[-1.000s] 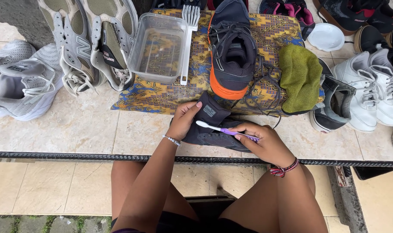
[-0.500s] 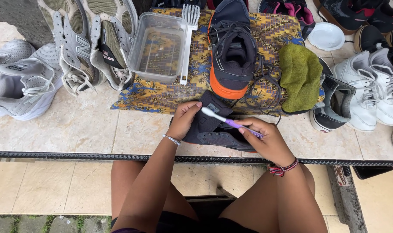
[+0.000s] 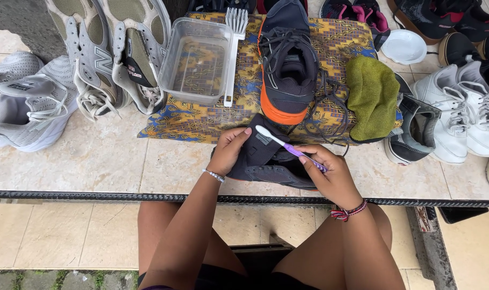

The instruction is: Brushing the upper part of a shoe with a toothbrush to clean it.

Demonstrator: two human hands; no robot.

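Since a second ago the purple toothbrush [image 3: 287,148] has swung up, its white head now lying on the tongue of the dark sneaker [image 3: 266,161] rather than lower along its side. Her right hand [image 3: 330,174] pinches the brush handle between closed fingers; the left hand [image 3: 229,150] clamps the shoe's upper edge, holding it on the tiled ledge [image 3: 105,161] just in front of the patterned cloth [image 3: 201,121]. Scrubbing of the tongue seems under way. Next likely calls for short strokes there while the left hand steadies the shoe.
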